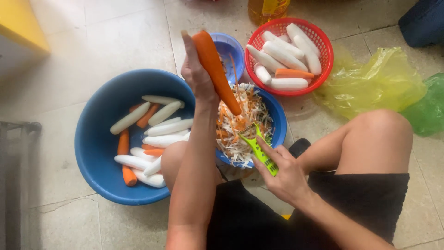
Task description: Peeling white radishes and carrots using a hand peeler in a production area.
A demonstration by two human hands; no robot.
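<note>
**Firmly held: carrot over the shreds**

Clearly stiff and light, peeled carrot slanted above the shred bowl. Likely slick when wet; best gripped at the thick top end. Left hand clenched round it; right hand closed on green peeler.

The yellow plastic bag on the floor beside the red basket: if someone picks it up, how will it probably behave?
The yellow plastic bag looks thin and crumpled, so it would likely be floppy and light. It appears see-through and slack, so it probably holds little. Its glossy film may slip in wet hands.
</note>
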